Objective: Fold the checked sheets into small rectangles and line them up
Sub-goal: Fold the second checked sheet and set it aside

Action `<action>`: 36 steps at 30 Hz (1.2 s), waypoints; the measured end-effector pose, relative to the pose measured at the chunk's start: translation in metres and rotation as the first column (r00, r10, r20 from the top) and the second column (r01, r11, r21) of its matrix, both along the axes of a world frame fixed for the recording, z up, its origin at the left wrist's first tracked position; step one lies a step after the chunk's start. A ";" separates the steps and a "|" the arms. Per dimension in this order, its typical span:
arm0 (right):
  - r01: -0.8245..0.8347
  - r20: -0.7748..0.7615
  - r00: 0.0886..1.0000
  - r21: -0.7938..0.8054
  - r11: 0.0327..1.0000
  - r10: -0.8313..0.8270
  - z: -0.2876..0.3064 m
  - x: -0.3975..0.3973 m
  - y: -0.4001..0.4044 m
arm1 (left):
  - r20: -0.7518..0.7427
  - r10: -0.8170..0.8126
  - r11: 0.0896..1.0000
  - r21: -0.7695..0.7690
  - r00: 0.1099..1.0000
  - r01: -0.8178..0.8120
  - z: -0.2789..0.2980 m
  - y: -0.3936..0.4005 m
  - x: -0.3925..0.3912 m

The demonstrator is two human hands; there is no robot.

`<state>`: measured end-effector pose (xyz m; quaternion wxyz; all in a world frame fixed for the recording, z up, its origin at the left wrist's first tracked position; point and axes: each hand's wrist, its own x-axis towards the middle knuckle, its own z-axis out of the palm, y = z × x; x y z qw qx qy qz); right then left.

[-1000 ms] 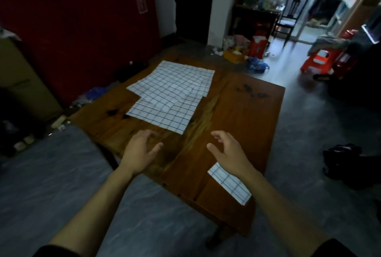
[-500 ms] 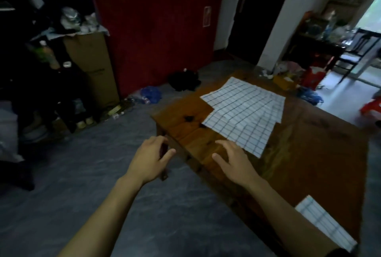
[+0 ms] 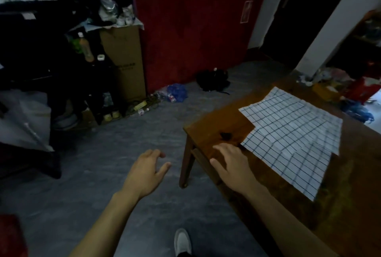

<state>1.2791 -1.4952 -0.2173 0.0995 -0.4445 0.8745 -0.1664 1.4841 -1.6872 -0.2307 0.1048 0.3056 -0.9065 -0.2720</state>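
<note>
At the right of the frame, on the wooden tabletop [image 3: 218,124], the checked sheets [image 3: 288,139] lie spread flat in an overlapping pile, none of them folded that I can see. My right hand [image 3: 233,166] hangs just above the near left corner of the tabletop, fingers [image 3: 221,147] spread wide and empty, their tips close to the nearest sheet's left corner but, as far as I can tell, not touching it. My left hand [image 3: 146,171] is off the tabletop altogether, over the grey floor [image 3: 103,174] in the lower middle of the frame, fingers loosely open and holding nothing. I judge the step in hand to be taking up the next sheet to fold. To do it well I would pinch only the top sheet at that exposed corner, since the layers overlap and a flat press could drag two together. I would bring the left hand across to catch the opposite edge, then draw the sheet onto the bare wood toward the bottom of the frame before creasing. Matching edge to edge along the printed grid lines should keep the rectangle square. The light is dim, so I cannot tell how many sheets are stacked there.
</note>
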 end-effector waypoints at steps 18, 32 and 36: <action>0.135 0.165 0.978 -0.014 0.991 -0.131 -0.008 -0.152 -0.193 | 0.047 -0.160 0.983 -0.084 0.986 0.164 0.017 -0.195 -0.171; 0.250 -0.041 0.968 0.022 0.968 -0.249 0.005 -0.182 -0.380 | -0.127 -0.330 0.944 -0.061 0.936 0.325 0.009 -0.429 -0.234; 0.272 -0.035 0.962 0.012 0.962 -0.271 0.013 -0.208 -0.411 | -0.155 -0.357 0.934 -0.071 0.921 0.350 0.013 -0.474 -0.257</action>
